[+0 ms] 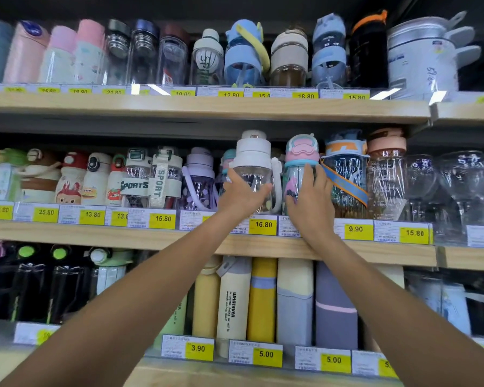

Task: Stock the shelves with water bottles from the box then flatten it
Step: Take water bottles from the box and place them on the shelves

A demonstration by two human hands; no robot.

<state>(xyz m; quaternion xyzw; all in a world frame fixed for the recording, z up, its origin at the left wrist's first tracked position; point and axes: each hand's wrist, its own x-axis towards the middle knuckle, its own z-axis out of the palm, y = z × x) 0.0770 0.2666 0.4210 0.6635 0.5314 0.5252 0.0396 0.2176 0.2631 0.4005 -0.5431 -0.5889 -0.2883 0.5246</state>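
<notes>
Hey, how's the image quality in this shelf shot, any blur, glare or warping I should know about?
Head view: wide-angle bowing curves the shelf edges; the top-row bottles look smeared by blur, while the white-capped bottle under the left hand is fairly sharp; white glare streaks cross the upper price strip; the right hand is evenly lit.

Head cam, faces shelves [207, 107] close, slightly upward

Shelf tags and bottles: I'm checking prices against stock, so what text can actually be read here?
"16.80": tag beneath the white-lidded bottle in the left hand.
"9.90": middle-shelf tag.
"SPORT": bottle strap.
"WHATEVER": cream bottle.
"3.90": bottom-shelf tag.
Barcode print: too small.
</notes>
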